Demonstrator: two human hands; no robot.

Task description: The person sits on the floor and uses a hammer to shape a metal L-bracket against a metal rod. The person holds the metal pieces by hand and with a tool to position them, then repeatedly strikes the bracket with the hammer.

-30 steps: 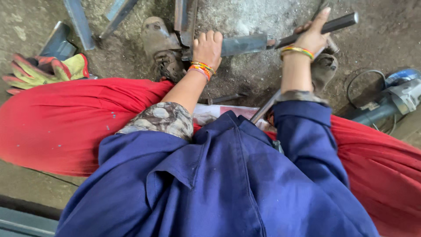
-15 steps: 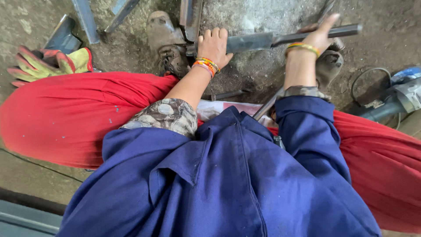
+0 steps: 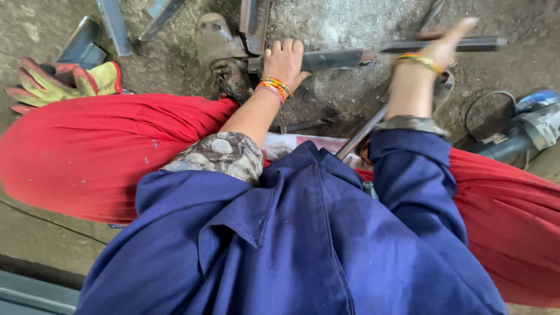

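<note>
My left hand (image 3: 284,59) presses down on a flat grey metal bar (image 3: 338,58) lying on the dirt floor, fingers curled over its left end. My right hand (image 3: 446,46) grips a dark metal rod (image 3: 466,42) that lines up with the bar's right end; the hand is blurred. Bangles ring both wrists. My left shoe (image 3: 219,55) stands just left of the bar, against an upright metal piece (image 3: 254,20). A thin rod (image 3: 360,133) leans against my lap between my arms.
A yellow and red work glove (image 3: 64,81) lies at the left by metal offcuts (image 3: 114,23). An angle grinder (image 3: 525,125) with a cable rests at the right. My red trousers and blue coat fill the lower view.
My right hand has lifted with the dark rod and shifted it rightward, and is now motion-blurred. My left hand stays on the flat bar. The view has tilted down slightly.
</note>
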